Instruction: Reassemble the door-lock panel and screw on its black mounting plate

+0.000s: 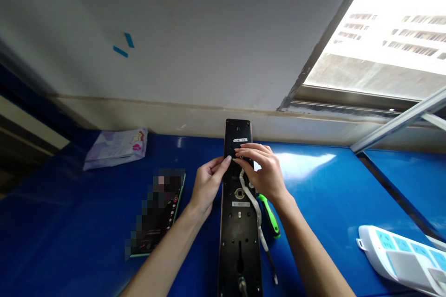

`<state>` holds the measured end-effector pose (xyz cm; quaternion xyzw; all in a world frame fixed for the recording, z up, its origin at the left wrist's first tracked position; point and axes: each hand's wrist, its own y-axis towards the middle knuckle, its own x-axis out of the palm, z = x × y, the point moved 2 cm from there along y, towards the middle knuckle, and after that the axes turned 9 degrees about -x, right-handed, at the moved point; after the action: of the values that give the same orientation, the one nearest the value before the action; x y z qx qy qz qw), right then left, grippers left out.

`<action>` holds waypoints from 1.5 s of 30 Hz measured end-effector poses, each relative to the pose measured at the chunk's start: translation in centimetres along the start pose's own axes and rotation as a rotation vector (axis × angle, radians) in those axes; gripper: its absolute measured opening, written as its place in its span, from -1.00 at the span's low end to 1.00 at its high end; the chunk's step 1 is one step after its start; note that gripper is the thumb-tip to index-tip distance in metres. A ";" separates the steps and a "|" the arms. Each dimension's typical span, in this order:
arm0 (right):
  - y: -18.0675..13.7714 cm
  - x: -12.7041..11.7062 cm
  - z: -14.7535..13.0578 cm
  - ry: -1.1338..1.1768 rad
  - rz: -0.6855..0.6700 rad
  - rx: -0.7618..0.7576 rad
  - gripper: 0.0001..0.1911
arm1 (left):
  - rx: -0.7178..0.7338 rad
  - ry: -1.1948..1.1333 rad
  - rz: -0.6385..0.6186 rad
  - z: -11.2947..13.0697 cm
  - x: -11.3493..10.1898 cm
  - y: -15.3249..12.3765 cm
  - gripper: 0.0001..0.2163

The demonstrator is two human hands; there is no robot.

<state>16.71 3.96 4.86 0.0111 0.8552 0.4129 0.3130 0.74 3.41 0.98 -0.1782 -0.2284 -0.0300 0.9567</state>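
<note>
A long black door lock panel (239, 232) lies back side up, its far end towards the wall, with labels, holes and a round metal fitting on it. My left hand (207, 181) grips its left edge, thumb on the face. Over the upper part of the panel, my right hand (263, 169) has its fingertips drawn together near the left thumb; whatever they pinch is too small or hidden. A white-wrapped cable (256, 209) runs from beneath the right hand down the panel's right side to a dark plug end. Beside it lies a green and black screwdriver (270, 217).
On the blue table (324, 204), a phone (158, 218) with a partly blurred screen lies left of the panel. A pale purple packet (116, 148) rests by the wall. A white power strip (400, 255) stands at the right, below a metal bar (397, 123) near the window.
</note>
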 end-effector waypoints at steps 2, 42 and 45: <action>-0.1 -0.1 0.0 0.037 0.006 0.040 -0.93 | 0.009 0.005 0.004 0.1 0.1 0.0 -0.43; -0.9 -0.6 1.9 0.758 0.111 0.806 -0.18 | -0.081 0.058 -0.167 0.6 -0.9 -0.7 -0.48; -0.9 -0.6 1.9 0.747 0.115 0.800 -0.20 | -0.061 0.115 -0.174 0.7 -1.0 -1.1 -0.49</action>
<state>18.48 4.54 3.61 0.0286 0.9964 0.0481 -0.0636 -0.64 2.60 1.47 -0.1848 -0.1866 -0.1303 0.9561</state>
